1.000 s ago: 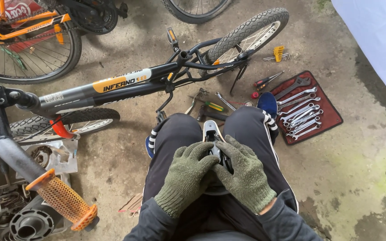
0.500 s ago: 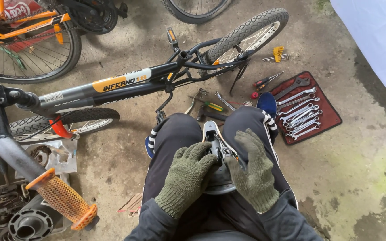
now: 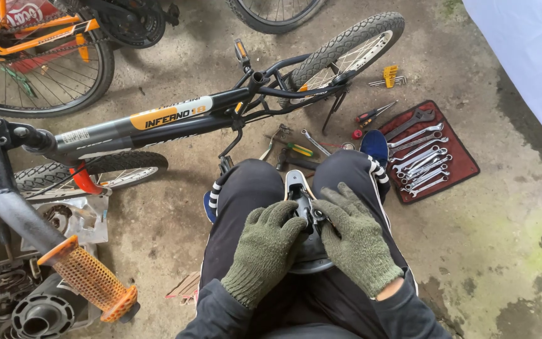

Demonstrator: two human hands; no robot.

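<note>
Item: bicycle saddle [image 3: 305,251], underside up, on your lap at lower centre of the frame. Your left hand [image 3: 265,251] and right hand [image 3: 356,242], in green knit gloves, flank it, fingers curled together onto its central rail clamp [image 3: 305,210]. Right of frame: red wrench roll [image 3: 456,166].

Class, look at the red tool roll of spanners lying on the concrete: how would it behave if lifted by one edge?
The red tool roll looks like soft fabric, so it would probably sag. Its spanners are steel, likely making it heavy for its size, and some might slide out.
</note>
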